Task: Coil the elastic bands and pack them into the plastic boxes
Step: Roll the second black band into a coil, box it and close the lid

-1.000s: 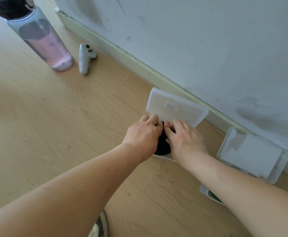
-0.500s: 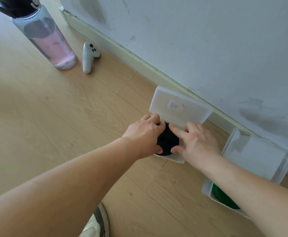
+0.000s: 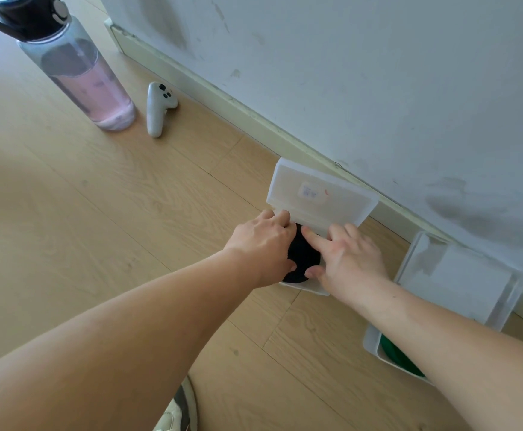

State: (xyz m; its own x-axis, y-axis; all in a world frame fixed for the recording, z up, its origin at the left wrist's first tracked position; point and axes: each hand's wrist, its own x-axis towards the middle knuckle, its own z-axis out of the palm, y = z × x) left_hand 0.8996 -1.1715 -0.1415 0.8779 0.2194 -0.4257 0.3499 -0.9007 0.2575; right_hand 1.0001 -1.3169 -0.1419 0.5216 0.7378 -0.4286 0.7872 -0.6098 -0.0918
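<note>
A coiled black elastic band (image 3: 303, 256) lies in an open translucent plastic box (image 3: 306, 287) on the wooden floor, and the box's lid (image 3: 319, 194) stands up against the skirting. My left hand (image 3: 261, 244) presses on the coil's left side. My right hand (image 3: 347, 259) holds its right side, forefinger and thumb spread along its edge. A second open plastic box (image 3: 372, 340) at the right holds a green coiled band (image 3: 397, 356), partly hidden by my right forearm; its lid (image 3: 459, 278) leans on the wall.
A water bottle (image 3: 82, 76) with pink liquid stands at the far left, and a white controller (image 3: 157, 107) lies beside it. The wall and skirting (image 3: 222, 101) run diagonally behind the boxes. A shoe tip (image 3: 179, 412) shows at the bottom edge.
My right hand has slid off the top of the black coil toward its right side, uncovering more of it. The left hand stays on the left side.
</note>
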